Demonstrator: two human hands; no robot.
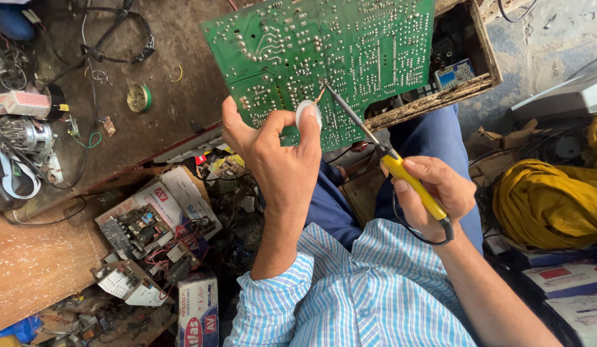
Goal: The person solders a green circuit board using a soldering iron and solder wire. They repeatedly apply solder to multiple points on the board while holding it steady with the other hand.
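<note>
Solder work fills the middle of what we see. Our left hand (276, 154) is curled, thumb and forefinger pinching a small white disc (308, 114) with a short copper-coloured wire end poking from its top, and the same hand steadies the lower edge of a large green circuit board (324, 51) that stands tilted just above the knuckles, its solder side facing us. Our right hand (436, 193) is closed in a pen-like grip around the yellow handle of a soldering iron (382, 151); the dark metal shaft runs up and away from that hand toward the left hand, and its tip meets the board right beside the wire end, just past the left forefinger. A black cord leaves the rear of the handle and loops under the right wrist.

Behind the board, beyond both hands, sits a worn wooden crate (468, 80) with small parts inside. Out past the left hand lies a brown workbench (163, 109) carrying a round green tin (139, 98), loose wires and a small motor (25, 136). Below the left forearm we see cardboard boxes (176, 199) and loose electronic boards. Beyond the right hand, a heap of yellow cloth (549, 202) rests well apart
</note>
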